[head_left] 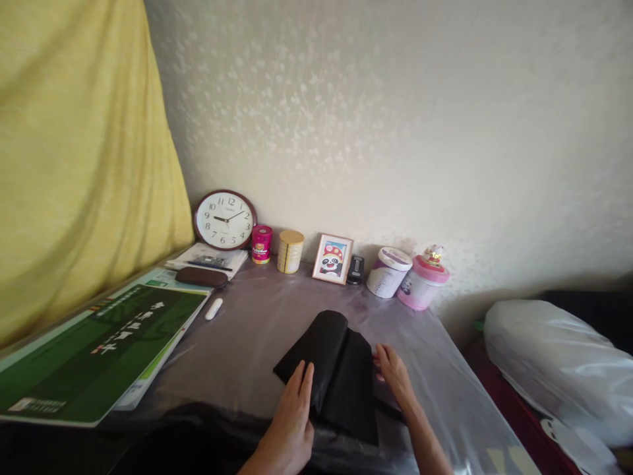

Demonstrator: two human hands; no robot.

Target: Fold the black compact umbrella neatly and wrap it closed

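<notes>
A folded black cloth [346, 376], possibly a bag, lies near the front of the table, its left part bulging up along a lengthwise fold. My left hand [294, 415] rests against the left part, its fingers stretched out over the cloth and the thumb low by the near edge. At the right edge, my right hand [393, 373] has its fingers bent together, seemingly pinching the border; the fingertips are partly hidden. A black strip like a strap [388, 410] passes beneath my right wrist.
Green books [113, 349], a brown case [201, 276] and a small white object [214, 309] lie left. Along the wall stand a clock [226, 220], a pink can [262, 244], a yellow-lidded can [290, 251], a panda picture [333, 258] and two tubs [389, 272]. A plastic-wrapped bundle [558, 363] lies right.
</notes>
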